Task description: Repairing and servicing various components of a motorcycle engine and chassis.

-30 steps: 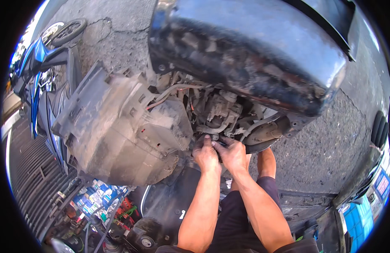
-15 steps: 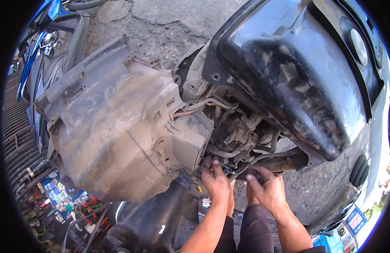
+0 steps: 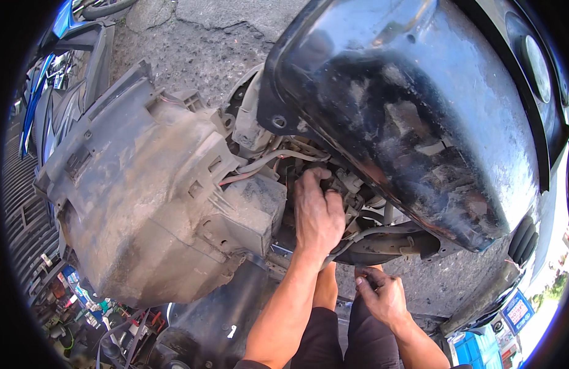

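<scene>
My left hand (image 3: 318, 212) reaches into the gap among the engine parts (image 3: 352, 184), fingers bent and tips partly hidden. It is closed at a grey hose (image 3: 281, 157) and dark fittings; what it grips is not visible. Lower and to the right, my right hand (image 3: 386, 298) hangs above my knee, thumb and fingers pressed together. Anything in that pinch is too small to make out. Left of the gap is a large dusty grey plastic housing (image 3: 155, 203). On the right rises a glossy black, scuffed tank-like shell (image 3: 370, 104).
A dark curved pipe (image 3: 389, 246) runs beneath the black shell. A black seat-like panel (image 3: 210, 323) lies at the lower left, by cluttered tools and boxes (image 3: 81, 289). A blue motorbike (image 3: 66, 80) stands far left. Blue containers (image 3: 478, 350) sit at the lower right.
My left hand has moved up and deeper among the engine parts. My right hand has drawn down, away from the pipe. The view has shifted slightly.
</scene>
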Motion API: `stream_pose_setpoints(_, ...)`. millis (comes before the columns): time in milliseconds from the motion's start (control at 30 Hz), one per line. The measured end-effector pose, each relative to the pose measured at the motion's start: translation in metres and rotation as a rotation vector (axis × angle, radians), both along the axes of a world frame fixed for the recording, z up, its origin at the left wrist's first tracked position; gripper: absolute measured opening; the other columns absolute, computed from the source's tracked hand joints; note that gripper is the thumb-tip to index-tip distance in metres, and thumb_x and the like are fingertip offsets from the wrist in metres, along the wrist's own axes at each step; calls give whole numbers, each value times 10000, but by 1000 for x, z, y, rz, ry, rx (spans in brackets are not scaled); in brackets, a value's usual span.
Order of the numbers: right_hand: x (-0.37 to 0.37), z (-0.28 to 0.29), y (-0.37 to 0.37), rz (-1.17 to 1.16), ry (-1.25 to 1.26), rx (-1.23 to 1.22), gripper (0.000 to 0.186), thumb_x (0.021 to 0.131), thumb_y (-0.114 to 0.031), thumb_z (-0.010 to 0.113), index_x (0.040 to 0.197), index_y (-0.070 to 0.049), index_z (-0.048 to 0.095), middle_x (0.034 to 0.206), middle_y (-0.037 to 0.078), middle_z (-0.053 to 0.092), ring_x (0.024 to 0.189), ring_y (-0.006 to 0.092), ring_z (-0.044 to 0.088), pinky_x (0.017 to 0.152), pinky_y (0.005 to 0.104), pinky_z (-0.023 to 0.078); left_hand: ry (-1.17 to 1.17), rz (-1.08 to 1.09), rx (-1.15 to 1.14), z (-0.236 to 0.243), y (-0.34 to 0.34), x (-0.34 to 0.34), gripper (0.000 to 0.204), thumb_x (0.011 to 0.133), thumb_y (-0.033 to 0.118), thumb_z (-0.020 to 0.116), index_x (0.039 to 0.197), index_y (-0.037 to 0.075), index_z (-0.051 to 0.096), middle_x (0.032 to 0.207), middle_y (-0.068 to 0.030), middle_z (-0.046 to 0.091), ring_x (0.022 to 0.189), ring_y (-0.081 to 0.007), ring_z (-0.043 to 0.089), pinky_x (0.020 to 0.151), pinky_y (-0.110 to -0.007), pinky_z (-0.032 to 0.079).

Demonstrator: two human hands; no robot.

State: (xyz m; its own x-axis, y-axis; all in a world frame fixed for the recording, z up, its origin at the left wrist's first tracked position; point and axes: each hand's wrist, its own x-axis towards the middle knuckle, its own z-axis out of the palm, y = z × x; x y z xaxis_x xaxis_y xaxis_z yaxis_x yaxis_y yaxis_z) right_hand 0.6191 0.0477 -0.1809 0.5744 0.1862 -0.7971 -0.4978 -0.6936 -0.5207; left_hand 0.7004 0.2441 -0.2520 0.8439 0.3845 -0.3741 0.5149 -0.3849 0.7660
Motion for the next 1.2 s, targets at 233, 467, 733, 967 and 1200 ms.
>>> stream_pose_setpoints(233,-10,-13,-16,30,31,-27,254,906,-141,662,1084,33,717,813,214,732,750,306,753,707,362,578,-72,205,-186,-3,2,7,393,848,47,433,1226,-56,459,1132,-235,563,1078,-343,545,1026,-425,407)
stream_pose_setpoints(467,-12,-19,-25,21,9,-46,268,898,-215,684,1068,-12,727,771,237,707,728,387,716,702,433,567,-60,406,-437,-8,6,14,254,934,-2,462,1177,-31,528,1060,-114,598,989,-197,559,962,-327,436)
stream_pose_setpoints(733,-26,-24,-24,-25,46,-17,269,907,-217,673,1067,-6,721,796,225,720,782,390,723,746,435,568,28,68,38,-18,20,24,196,968,50,541,1109,-16,660,1051,-259,688,1027,-461,635,879,-451,493)
stream_pose_setpoints(967,-26,-29,-29,-6,92,17,262,925,-143,643,1108,35,704,800,180,739,746,258,754,729,355,578,95,-287,343,-14,24,29,200,928,115,605,1045,-30,675,1021,-299,675,983,-507,629,823,-518,505)
stream_pose_setpoints(1200,-27,-31,-32,-68,100,29,247,933,-109,629,1098,62,698,791,171,740,734,223,748,716,334,578,-102,-68,312,-13,10,28,227,920,127,618,887,-90,675,884,-306,672,914,-492,650,763,-512,505)
